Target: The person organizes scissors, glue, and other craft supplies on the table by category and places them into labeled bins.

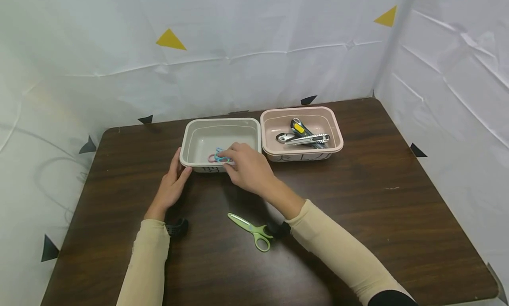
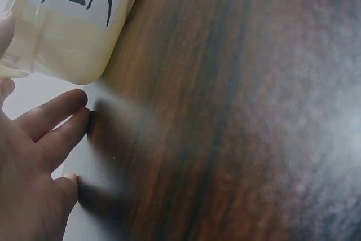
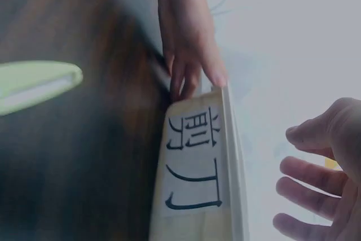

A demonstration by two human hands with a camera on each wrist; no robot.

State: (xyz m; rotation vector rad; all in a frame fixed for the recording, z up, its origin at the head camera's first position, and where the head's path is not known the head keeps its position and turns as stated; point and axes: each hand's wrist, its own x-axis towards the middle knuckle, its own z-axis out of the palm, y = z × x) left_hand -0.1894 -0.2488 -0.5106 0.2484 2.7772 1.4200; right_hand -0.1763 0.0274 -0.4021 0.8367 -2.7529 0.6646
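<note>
My left hand (image 1: 171, 185) touches the front left corner of a light grey bin (image 1: 238, 130), its thumb at the rim and its fingers stretched along the side. My right hand (image 1: 251, 168) is over the bin's front edge; the right wrist view shows its thumb and fingers apart with nothing between them. Just beside those fingertips, inside the bin, lie scissors (image 1: 218, 155) with blue and pink handles, partly hidden by the hand. Green scissors (image 1: 250, 229) rest on the table nearer to me, blades pointing away to the left.
A pink bin (image 1: 274, 120) stands against the grey one's right side, holding several box cutters (image 1: 304, 139). Written characters mark a white label (image 3: 192, 162) on the grey bin's front. White sheeting (image 1: 254, 76) hangs behind the dark wooden table (image 1: 377, 200).
</note>
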